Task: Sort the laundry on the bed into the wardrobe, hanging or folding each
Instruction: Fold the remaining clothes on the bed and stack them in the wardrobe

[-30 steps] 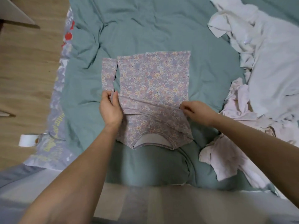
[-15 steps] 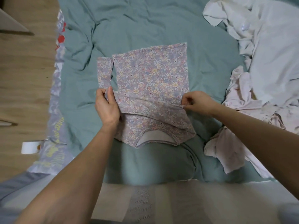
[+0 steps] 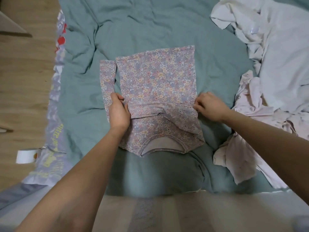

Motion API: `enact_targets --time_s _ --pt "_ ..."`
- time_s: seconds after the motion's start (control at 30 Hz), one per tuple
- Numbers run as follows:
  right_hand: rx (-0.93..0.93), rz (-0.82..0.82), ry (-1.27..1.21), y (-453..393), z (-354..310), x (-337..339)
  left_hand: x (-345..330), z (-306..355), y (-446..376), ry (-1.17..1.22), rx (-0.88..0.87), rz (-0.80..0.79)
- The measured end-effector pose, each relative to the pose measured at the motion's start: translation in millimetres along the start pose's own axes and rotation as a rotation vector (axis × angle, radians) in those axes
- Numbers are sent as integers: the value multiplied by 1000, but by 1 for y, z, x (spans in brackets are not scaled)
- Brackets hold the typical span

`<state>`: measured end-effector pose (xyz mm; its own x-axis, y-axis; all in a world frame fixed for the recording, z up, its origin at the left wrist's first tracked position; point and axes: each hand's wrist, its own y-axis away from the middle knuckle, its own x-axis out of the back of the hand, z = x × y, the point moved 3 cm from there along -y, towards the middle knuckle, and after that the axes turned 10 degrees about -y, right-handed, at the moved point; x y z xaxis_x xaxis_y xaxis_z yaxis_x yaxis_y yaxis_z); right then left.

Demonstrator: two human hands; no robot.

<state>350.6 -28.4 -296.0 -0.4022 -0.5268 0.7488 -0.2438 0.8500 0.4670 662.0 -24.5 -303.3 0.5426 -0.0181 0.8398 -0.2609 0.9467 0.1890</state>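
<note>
Head view gives me the teal duvet across the bed, a heap of pale laundry on its right, and the floral top lying flat mid-bed. My left hand grips its left edge; my right hand pinches the right edge.

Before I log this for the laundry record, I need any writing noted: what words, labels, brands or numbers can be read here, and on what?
Printed bedsheet edge: yellowish lettering along it, too blurred and skewed to read.
Same sheet near its top: pale letters, not legible.
White tag by the sheet edge: no text readable.
Floral top, held by the left hand and the right hand: pattern only, no words.
</note>
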Motion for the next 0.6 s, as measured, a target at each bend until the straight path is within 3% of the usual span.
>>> enact_targets --time_s 0.1,0.17,0.27,0.33,0.4,0.47,0.6 --pt "-37 184 82 6 -12 -2 7 4 -1 -93 -25 127" --pt "11 308 25 17 -26 -4 14 9 1 -235 -218 185" --pt "277 253 47 44 -49 -18 13 13 18 -315 -624 -45" --pt "460 200 156 61 -54 -31 10 10 32 -350 -783 -196" --pt "481 150 207 68 -50 -45 6 4 37 -387 -832 -235" --pt "390 145 223 67 -46 -53 2 2 36 -421 -815 -245" --pt "259 229 158 63 -36 -47 -7 -2 28 -458 -818 -260"
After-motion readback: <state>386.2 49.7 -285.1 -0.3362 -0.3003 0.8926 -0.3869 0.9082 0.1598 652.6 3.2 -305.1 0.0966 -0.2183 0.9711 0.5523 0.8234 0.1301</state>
